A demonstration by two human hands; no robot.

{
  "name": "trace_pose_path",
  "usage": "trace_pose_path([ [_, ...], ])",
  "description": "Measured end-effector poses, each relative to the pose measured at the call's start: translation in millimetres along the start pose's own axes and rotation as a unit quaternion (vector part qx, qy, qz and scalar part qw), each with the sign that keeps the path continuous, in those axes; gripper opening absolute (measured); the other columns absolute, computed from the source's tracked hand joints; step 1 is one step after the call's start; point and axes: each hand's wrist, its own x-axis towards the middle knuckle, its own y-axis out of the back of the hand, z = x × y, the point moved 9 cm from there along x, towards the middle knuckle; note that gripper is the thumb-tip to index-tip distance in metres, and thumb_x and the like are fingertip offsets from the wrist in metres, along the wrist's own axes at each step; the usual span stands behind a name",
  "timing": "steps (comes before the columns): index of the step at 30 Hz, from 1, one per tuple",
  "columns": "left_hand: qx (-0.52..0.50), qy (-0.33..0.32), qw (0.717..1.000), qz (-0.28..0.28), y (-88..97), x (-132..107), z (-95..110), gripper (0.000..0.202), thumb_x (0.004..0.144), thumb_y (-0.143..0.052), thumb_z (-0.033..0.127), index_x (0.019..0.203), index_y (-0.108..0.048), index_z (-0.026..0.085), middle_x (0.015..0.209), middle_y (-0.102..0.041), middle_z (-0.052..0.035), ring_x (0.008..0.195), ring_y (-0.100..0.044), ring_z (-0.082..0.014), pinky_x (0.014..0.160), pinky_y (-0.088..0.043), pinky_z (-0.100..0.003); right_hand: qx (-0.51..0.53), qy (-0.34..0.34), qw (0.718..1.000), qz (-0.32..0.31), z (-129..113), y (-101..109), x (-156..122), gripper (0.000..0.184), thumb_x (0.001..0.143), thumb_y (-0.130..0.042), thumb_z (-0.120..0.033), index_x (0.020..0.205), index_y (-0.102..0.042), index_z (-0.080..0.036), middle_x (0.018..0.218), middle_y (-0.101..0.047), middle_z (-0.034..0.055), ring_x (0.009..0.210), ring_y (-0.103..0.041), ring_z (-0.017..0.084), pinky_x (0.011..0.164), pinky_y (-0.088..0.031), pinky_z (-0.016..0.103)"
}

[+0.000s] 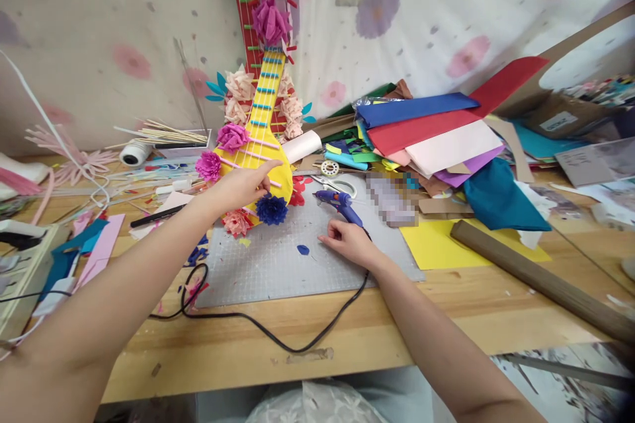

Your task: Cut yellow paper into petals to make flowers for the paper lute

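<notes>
My left hand lies on the body of a yellow paper guitar that leans against the wall, fingers stretched toward its pink strings. Paper flowers in pink, magenta and cream ring the guitar; a dark blue paper flower sits just below my fingers. My right hand rests on the grey cutting mat with fingers curled, beside the blue glue gun, whose black cord loops over the table's front. A small blue paper scrap lies left of that hand.
A pile of coloured paper sheets covers the back right, with a yellow sheet and a brown cardboard tube in front. Scissors and a tape roll lie behind the glue gun. Sticks, a white paper roll and scraps fill the left.
</notes>
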Motion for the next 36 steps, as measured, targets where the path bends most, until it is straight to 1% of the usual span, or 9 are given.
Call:
trace_pose_path([
  [4,0.002,0.009,1.000,-0.018,-0.8,0.1,3.9,0.061,0.080,-0.047,0.017,0.137,-0.026,0.021,0.101,-0.068,-0.0037,0.090,-0.063,-0.0168,0.078,-0.043,-0.026,-0.004,-0.003,1.000,0.001,1.1,-0.1,0.0,0.028,0.078,-0.055,-0.040,0.063,-0.042,-0.019,0.059,-0.050,-0.0034,0.054,-0.041,0.009,0.052,-0.024,0.023],
  [11,0.009,-0.015,0.999,-0.042,-6.8,0.9,7.2,0.060,0.081,-0.046,0.019,0.138,-0.027,0.026,0.103,-0.067,-0.0018,0.091,-0.063,-0.0163,0.077,-0.043,-0.026,-0.004,-0.007,1.000,0.001,1.9,-0.4,0.8,0.027,0.078,-0.055,-0.039,0.064,-0.043,-0.019,0.059,-0.051,-0.0035,0.055,-0.042,0.010,0.053,-0.026,0.023],
  [17,-0.058,-0.029,0.997,-0.032,-4.4,-2.9,6.3,0.064,0.076,-0.042,0.014,0.138,-0.028,0.023,0.102,-0.068,-0.0027,0.092,-0.063,-0.0158,0.080,-0.045,-0.028,-0.006,-0.011,1.000,0.002,2.8,-0.6,0.6,0.026,0.078,-0.055,-0.039,0.064,-0.044,-0.020,0.060,-0.051,-0.0035,0.055,-0.043,0.010,0.053,-0.026,0.023],
  [22,-0.100,-0.005,0.994,-0.033,-7.5,-2.8,1.8,0.070,0.067,-0.038,0.007,0.135,-0.032,0.022,0.102,-0.069,-0.0030,0.092,-0.063,-0.0155,0.080,-0.047,-0.029,-0.007,-0.002,1.000,0.009,1.8,0.3,0.9,0.026,0.078,-0.055,-0.039,0.064,-0.045,-0.020,0.060,-0.053,-0.0027,0.054,-0.043,0.010,0.052,-0.026,0.024],
  [26,-0.102,0.009,0.994,-0.044,-10.4,-4.1,1.2,0.067,0.067,-0.036,0.007,0.132,-0.035,0.020,0.102,-0.068,-0.0041,0.094,-0.062,-0.0161,0.081,-0.047,-0.029,-0.001,0.003,1.000,0.014,2.1,1.8,0.6,0.026,0.078,-0.055,-0.039,0.064,-0.045,-0.019,0.060,-0.053,-0.0025,0.054,-0.043,0.010,0.052,-0.026,0.024],
  [29,-0.111,0.020,0.993,-0.038,-6.4,-8.3,0.3,0.068,0.067,-0.036,0.007,0.134,-0.033,0.021,0.105,-0.067,-0.0040,0.096,-0.061,-0.0166,0.083,-0.047,-0.031,0.001,0.001,1.000,0.019,2.5,2.5,0.2,0.026,0.078,-0.055,-0.038,0.063,-0.044,-0.019,0.061,-0.053,-0.0026,0.055,-0.043,0.010,0.053,-0.026,0.024],
  [31,-0.107,0.022,0.994,0.015,4.3,-11.8,2.2,0.069,0.067,-0.038,0.007,0.134,-0.033,0.022,0.111,-0.064,-0.0043,0.104,-0.059,-0.0177,0.087,-0.045,-0.033,0.004,-0.002,1.000,0.029,1.2,2.6,-0.1,0.025,0.078,-0.055,-0.038,0.064,-0.044,-0.020,0.062,-0.053,-0.0026,0.056,-0.043,0.010,0.053,-0.027,0.023],
  [34,-0.102,0.015,0.979,0.178,26.3,-22.4,14.0,0.065,0.067,-0.040,0.006,0.130,-0.037,0.019,0.118,-0.059,-0.0065,0.111,-0.054,-0.0180,0.094,-0.042,-0.034,0.012,0.004,0.998,0.054,-6.8,1.7,-0.8,0.019,0.078,-0.055,-0.035,0.070,-0.047,-0.020,0.066,-0.056,-0.0022,0.058,-0.046,0.010,0.056,-0.030,0.023],
  [36,-0.117,0.007,0.957,0.265,26.5,-32.2,28.1,0.059,0.067,-0.040,0.004,0.125,-0.040,0.017,0.114,-0.060,-0.0065,0.104,-0.058,-0.0164,0.092,-0.044,-0.033,0.013,0.025,0.998,0.060,-17.4,-2.0,-1.6,0.015,0.077,-0.057,-0.033,0.077,-0.049,-0.021,0.071,-0.059,-0.0013,0.062,-0.049,0.011,0.058,-0.032,0.023],
])
